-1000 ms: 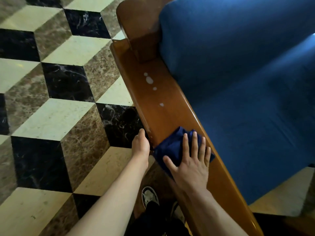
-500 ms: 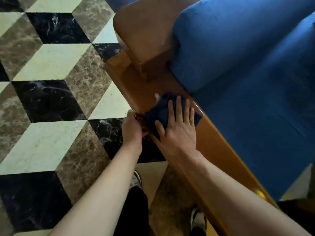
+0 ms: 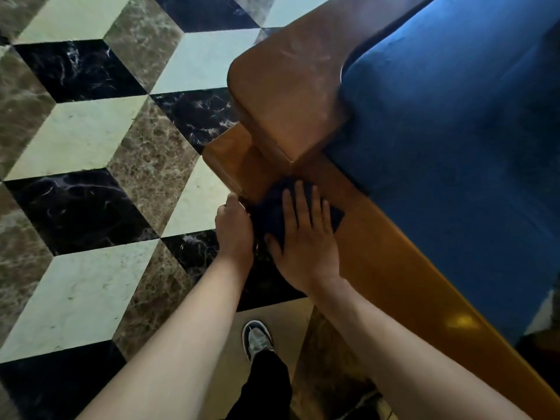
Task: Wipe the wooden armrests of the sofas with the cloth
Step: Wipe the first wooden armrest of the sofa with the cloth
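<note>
A glossy wooden armrest (image 3: 391, 268) runs diagonally from the lower right up to the sofa's wooden back post (image 3: 285, 95). A dark blue cloth (image 3: 272, 207) lies flat on the armrest close to that post. My right hand (image 3: 306, 237) presses on the cloth with fingers spread and flat. My left hand (image 3: 233, 228) is curled over the armrest's outer edge, touching the cloth's left side. The cloth's middle is hidden under my right hand.
Blue sofa cushions (image 3: 454, 147) fill the right side. A marble floor (image 3: 91, 147) in black, cream and brown diamonds lies to the left. My shoe (image 3: 257, 341) and dark trouser leg stand on the floor beside the sofa.
Both hands and the cloth slid along the armrest toward the back post, passing over the white spots, which no longer show. The view moved with them.
</note>
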Available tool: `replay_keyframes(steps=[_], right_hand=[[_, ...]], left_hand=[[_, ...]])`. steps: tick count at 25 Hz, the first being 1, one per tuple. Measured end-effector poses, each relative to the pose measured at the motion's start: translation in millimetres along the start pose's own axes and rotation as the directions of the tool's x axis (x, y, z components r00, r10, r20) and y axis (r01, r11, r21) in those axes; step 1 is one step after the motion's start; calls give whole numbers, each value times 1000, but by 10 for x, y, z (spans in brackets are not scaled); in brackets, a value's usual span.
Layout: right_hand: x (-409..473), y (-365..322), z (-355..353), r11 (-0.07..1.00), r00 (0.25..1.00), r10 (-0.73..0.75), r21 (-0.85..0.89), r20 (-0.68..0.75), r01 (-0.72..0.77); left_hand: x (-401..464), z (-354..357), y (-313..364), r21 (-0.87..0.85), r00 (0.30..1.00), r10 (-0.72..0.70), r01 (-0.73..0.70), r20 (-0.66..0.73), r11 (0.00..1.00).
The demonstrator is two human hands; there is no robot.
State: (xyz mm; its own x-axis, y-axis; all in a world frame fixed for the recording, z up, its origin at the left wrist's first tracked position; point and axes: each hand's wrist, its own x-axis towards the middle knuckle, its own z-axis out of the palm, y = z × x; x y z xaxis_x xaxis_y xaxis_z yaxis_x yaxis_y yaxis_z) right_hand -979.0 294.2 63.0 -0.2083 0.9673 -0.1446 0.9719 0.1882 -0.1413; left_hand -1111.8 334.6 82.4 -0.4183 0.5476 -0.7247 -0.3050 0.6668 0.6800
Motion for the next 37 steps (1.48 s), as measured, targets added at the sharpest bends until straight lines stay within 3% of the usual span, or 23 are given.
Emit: replay_keyframes(steps=[2,3,6,7,9,11,15,18,24,29,34,37], right_hand=[[-221,250,-38,975,975,-200,-79,97,208],[-234,302,-33,980,981,-166,-91,97,175],[-189,-46,34,983,985,174,-59,-1,-174],[-154,-226,59,983,983,178,-42,-41,-180],[48,-439,91,997,998,-40,-64,-52,37],[473,-518,24,961,965,-262,-91,13,262],[1224,-795,-86,965,969,-247,-97,-17,244],[1061,-678,-47,966,966,-256,-51,-45,254],[-606,344,66,993,995,-102,-51,3,102],[-139,280,-10,945,946,-316,-62,76,321],[171,399,-133,983,985,-171,64,9,170],[-253,854,-176,988,996,90,128,-22,-86]], left_hand=[[-19,-49,-22,9,999,17,-17,38,1000],[-13,-73,-21,-5,999,20,-20,45,1000],[40,-163,-2,-57,999,-31,33,28,998],[63,-206,-4,-78,999,-47,48,19,996],[89,-265,4,-94,997,-76,78,21,993],[100,-278,38,-102,993,-106,111,60,989],[193,-231,168,-269,975,-125,172,182,948],[135,-135,85,-438,959,-146,244,245,865],[-207,-33,-391,-195,942,-278,313,186,930],[-339,68,-523,-151,968,-197,221,154,964],[-441,189,-523,-156,986,-112,131,123,979],[-621,424,-612,-136,976,-163,183,143,974]])
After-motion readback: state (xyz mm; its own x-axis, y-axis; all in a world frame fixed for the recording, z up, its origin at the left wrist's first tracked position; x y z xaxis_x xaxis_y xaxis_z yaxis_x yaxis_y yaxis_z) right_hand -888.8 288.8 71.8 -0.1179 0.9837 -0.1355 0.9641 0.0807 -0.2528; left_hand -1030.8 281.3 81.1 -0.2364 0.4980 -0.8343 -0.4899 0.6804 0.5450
